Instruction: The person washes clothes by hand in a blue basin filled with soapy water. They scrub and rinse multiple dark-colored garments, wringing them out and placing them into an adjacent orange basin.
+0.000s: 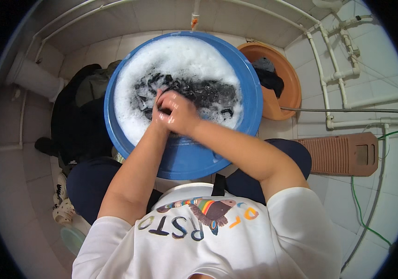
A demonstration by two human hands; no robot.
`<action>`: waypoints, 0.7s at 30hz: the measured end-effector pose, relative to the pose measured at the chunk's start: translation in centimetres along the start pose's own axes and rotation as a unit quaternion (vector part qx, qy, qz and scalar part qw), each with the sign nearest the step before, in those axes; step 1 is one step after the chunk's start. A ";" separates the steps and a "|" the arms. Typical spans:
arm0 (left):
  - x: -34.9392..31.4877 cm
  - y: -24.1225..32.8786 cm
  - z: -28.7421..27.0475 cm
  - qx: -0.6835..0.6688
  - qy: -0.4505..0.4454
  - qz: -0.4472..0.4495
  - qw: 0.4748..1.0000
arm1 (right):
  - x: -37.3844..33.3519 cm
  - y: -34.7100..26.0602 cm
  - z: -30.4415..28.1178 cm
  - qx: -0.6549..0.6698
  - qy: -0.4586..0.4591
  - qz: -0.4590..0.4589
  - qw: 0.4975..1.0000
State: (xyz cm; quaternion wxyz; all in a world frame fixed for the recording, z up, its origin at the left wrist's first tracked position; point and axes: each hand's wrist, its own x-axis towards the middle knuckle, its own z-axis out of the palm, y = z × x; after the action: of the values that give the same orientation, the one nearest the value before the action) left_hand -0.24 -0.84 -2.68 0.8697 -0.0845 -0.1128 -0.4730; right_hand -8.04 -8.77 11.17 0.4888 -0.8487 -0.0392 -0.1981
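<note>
My left hand (pixel 160 115) and my right hand (pixel 180 113) are pressed together over a large blue basin (pixel 253 100). Both are closed on a wet black cloth (pixel 165 110), a bit of which shows between the fingers. More dark cloth (pixel 215 94) lies half sunk in the water beyond and to the right of the hands. Thick white suds (pixel 180 53) cover the far and left parts of the water. My right hand is slightly blurred and hides part of the left one.
An orange basin (pixel 293 86) with dark clothes (pixel 269 76) stands at the far right. A brown washboard (pixel 333 155) leans near white pipes (pixel 325 76) and a green hose (pixel 359 209). Black clothes (pixel 75 114) are heaped left, with light shoes (pixel 63 210) nearer.
</note>
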 end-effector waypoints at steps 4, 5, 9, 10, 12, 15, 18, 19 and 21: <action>1.3 -1.8 4.0 0.037 0.191 -0.007 0.981 | -2.1 -2.6 -0.3 -0.061 -0.012 -0.105 0.992; 1.1 -2.5 4.6 0.065 0.237 0.029 0.969 | -1.8 -1.2 -0.2 -0.080 0.021 -0.103 0.991; 2.8 -5.1 9.3 0.257 0.455 0.025 0.852 | 0.0 2.7 -2.1 -0.157 0.095 0.161 0.970; 2.6 -4.8 8.3 0.274 0.490 0.026 0.827 | 0.1 2.6 -2.4 -0.159 0.095 0.164 0.969; 1.8 -5.3 5.0 0.149 0.202 0.090 0.964 | -0.4 1.5 -0.9 -0.112 0.098 0.048 0.988; -0.3 -4.1 2.8 0.195 0.157 0.081 0.965 | -1.0 -1.6 0.0 -0.036 0.049 0.007 0.998; 2.7 -4.9 8.9 0.314 0.528 -0.034 0.788 | 0.5 2.3 -2.2 -0.090 0.058 0.126 0.986; 3.5 -5.0 11.0 0.275 0.528 -0.096 0.798 | 1.3 3.6 -3.3 -0.156 0.083 0.137 0.975; 3.7 -6.1 13.4 0.440 0.554 -0.115 0.697 | 2.3 7.5 -6.0 -0.263 0.134 0.230 0.927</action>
State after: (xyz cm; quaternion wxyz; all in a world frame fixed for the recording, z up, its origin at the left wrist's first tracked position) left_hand -4.95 -3.71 11.51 0.6518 0.5989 0.1853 -0.4269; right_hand -5.78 -18.00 8.57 0.2807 -0.8980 0.2766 -0.1958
